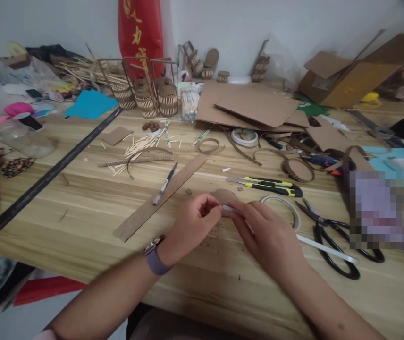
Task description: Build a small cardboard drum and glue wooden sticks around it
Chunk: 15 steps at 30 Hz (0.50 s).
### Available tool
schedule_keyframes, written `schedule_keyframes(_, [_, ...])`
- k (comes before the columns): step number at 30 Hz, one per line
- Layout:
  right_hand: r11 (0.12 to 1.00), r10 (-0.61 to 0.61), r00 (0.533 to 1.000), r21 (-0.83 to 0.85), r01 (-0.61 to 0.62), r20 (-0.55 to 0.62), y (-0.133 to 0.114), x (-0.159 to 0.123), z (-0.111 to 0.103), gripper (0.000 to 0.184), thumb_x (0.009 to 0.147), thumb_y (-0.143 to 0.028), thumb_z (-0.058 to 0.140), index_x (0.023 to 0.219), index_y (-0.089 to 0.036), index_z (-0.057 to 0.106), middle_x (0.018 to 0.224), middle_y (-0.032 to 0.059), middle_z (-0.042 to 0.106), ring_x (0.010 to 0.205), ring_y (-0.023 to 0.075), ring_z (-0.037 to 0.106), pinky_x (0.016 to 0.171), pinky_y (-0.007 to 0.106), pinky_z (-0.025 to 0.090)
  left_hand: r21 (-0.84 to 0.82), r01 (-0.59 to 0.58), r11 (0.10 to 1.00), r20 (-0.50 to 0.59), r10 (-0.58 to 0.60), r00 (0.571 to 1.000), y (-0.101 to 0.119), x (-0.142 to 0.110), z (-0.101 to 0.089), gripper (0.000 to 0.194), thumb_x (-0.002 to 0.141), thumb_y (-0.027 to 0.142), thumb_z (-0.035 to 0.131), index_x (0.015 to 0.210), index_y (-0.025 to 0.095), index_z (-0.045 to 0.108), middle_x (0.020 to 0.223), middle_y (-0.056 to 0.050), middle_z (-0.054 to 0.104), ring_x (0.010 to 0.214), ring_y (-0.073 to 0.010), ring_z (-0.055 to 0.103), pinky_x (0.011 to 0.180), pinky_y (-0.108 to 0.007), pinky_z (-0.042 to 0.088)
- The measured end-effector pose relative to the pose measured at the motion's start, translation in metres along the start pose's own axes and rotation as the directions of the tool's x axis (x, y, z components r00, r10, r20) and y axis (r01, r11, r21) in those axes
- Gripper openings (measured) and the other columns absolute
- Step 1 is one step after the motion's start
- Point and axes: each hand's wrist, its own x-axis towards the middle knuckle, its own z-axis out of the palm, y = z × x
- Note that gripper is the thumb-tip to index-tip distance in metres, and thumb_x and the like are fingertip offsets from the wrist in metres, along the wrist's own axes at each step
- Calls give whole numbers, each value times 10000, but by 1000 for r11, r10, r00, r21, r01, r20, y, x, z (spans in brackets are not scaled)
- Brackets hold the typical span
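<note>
I have the left hand [195, 222] and right hand [269, 229] pinching a white strip [229, 208]. Scissors [322, 221], tape roll [297, 219] and utility knife [276, 183] crowd the right.

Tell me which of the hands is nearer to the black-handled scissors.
Right. The right hand is just left of the black-handled scissors, while the left hand is farther left, on the far side of the right hand from them.

Shows white strip [229, 208] pinched between left hand [192, 224] and right hand [269, 229]; includes cardboard disc [224, 194] just beyond, utility knife [269, 183], black-handled scissors [324, 222] rightward, pen [165, 184] on cardboard strip [136, 221] leftward.
</note>
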Motion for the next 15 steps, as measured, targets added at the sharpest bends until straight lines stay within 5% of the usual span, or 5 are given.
schedule_keyframes(15, [992,-108,994,-65,107,-11,3,1,-1,267,994,-258,448,996,-191,706,791,58,685,726,208,547,660,345,352,-53,33,998,59,-30,998,0,-2,-2,54,766,233,548,768,184,569,647,52,523,583,-99,460,549,-223,367])
